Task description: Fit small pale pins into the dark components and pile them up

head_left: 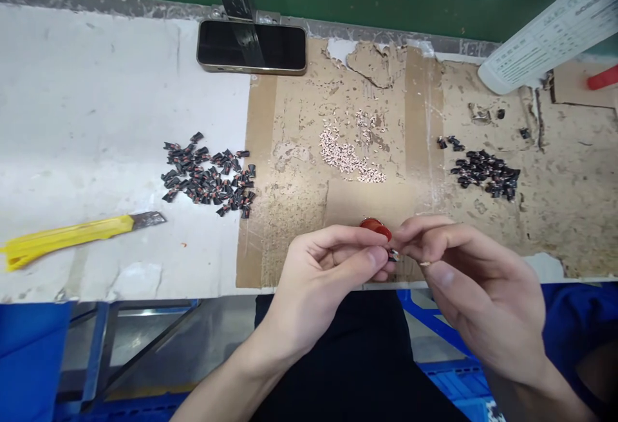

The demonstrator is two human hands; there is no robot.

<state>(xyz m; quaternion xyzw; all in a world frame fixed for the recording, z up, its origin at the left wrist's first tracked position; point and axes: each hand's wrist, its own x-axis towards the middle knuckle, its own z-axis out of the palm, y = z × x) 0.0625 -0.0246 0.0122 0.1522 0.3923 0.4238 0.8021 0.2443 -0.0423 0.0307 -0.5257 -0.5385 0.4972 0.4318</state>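
small dark part (393, 255) pinched between both hands, over the near edge of the cardboard sheet (294, 229)
left hand (328, 274) and right hand (483, 287) stand narrow, fingertips closed on it, with a red oval piece (374, 229) just beyond them. on the sheet lie pale granules (345, 158) and dark pieces (485, 174); left of it, black-and-red pieces (207, 174) and a yellow utility knife (72, 238); beyond it, a phone (251, 45).

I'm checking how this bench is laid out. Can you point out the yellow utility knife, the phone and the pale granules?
Yellow utility knife (67, 237), head view, on the yellow handle.
Phone (284, 45), head view, on the dark glass.
Pale granules (344, 157), head view, on the pile's thick middle.
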